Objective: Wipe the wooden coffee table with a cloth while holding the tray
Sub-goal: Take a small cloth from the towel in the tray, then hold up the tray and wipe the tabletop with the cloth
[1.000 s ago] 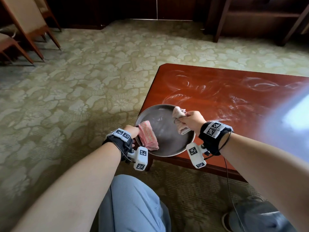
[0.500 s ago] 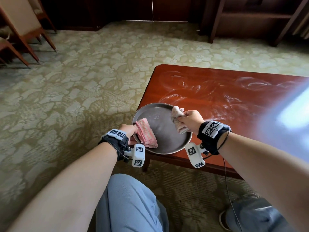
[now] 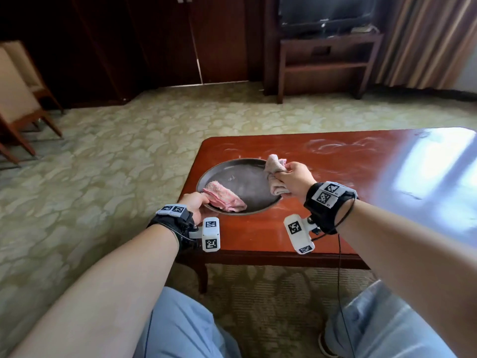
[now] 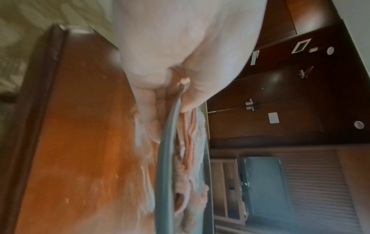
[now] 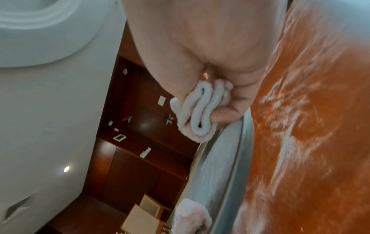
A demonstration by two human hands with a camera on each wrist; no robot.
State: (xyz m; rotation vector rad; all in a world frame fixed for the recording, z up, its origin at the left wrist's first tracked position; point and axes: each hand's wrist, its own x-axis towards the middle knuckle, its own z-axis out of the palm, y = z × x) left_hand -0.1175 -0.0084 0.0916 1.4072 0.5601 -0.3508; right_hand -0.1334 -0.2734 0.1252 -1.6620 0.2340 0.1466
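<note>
2 hands grip: left hand (image 3: 195, 202) tray (image 3: 247, 202) rim, right hand (image 3: 294, 178) cloth (image 3: 275, 174) above tray.

A pale green, floral-patterned carpet (image 3: 134, 140) covers the floor. Dark wood panelling (image 3: 160, 40) lines the far wall. A dark wooden stand (image 3: 327, 65) carries a television (image 3: 327, 9), beside striped curtains (image 3: 423, 40). A cushioned wooden chair (image 3: 18, 99) stands at the left. Daylight glares from the right.
</note>
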